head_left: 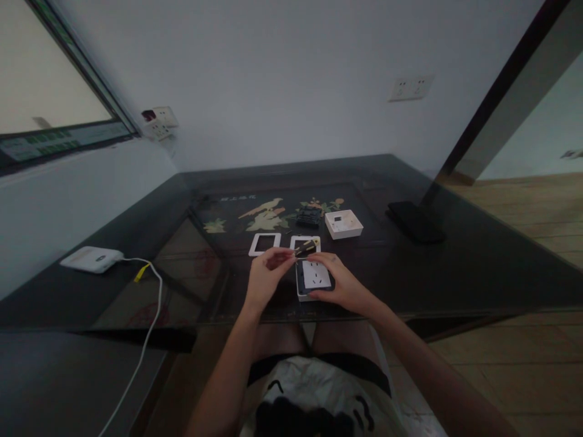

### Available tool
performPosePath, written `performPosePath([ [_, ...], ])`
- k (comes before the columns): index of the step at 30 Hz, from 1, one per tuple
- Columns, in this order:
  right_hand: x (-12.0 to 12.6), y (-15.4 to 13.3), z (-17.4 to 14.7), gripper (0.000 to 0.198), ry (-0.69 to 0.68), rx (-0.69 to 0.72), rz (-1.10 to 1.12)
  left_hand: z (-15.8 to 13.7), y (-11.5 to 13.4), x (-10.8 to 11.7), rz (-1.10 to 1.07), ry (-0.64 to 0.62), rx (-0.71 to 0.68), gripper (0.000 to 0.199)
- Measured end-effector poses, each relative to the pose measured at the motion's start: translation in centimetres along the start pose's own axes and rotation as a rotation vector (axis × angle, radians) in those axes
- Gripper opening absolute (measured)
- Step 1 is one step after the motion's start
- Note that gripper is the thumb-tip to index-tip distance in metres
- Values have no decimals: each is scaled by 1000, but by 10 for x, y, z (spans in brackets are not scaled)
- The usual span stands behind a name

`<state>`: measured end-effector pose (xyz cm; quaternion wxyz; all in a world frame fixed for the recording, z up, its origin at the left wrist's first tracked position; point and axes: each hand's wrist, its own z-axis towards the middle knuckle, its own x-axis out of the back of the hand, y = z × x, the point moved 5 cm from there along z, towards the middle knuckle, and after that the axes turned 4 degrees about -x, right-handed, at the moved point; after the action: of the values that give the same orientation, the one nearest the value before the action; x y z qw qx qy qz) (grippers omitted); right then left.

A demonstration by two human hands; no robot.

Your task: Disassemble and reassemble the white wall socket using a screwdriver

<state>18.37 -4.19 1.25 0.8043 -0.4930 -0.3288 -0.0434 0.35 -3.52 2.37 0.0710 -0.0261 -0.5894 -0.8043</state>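
Observation:
A white wall socket (316,275) with a dark surround sits in a white box near the table's front edge. My right hand (341,282) grips it from the right, thumb on the near side and fingers along the far side. My left hand (271,270) is pinched closed at the box's far left corner; whatever lies between its fingertips is too small to make out. Just beyond the fingertips is a black-and-yellow object (306,247), perhaps a tool handle, over a white frame (298,240). Whether my left hand touches it is unclear.
Another white frame (265,244), a dark socket part (308,216) and an open white back box (345,224) lie beyond my hands. A black phone-like object (415,222) is at right. A white device (92,259) with a cable (157,303) is at left on the dark table (437,273).

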Motion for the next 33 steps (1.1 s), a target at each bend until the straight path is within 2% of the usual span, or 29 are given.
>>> performPosePath([
  [4, 0, -1, 0, 64, 5, 8, 6, -17, -10, -8, -93, 49, 45, 19],
  [11, -1, 2, -1, 62, -6, 2, -1, -22, -10, -15, 57, 41, -29, 15],
  [21, -2, 1, 0, 61, -8, 27, -15, -24, 1, -14, 223, 51, -138, 10],
  [33, -2, 3, -1, 61, -5, 35, -20, -25, 4, -18, 248, 11, -160, 9],
])
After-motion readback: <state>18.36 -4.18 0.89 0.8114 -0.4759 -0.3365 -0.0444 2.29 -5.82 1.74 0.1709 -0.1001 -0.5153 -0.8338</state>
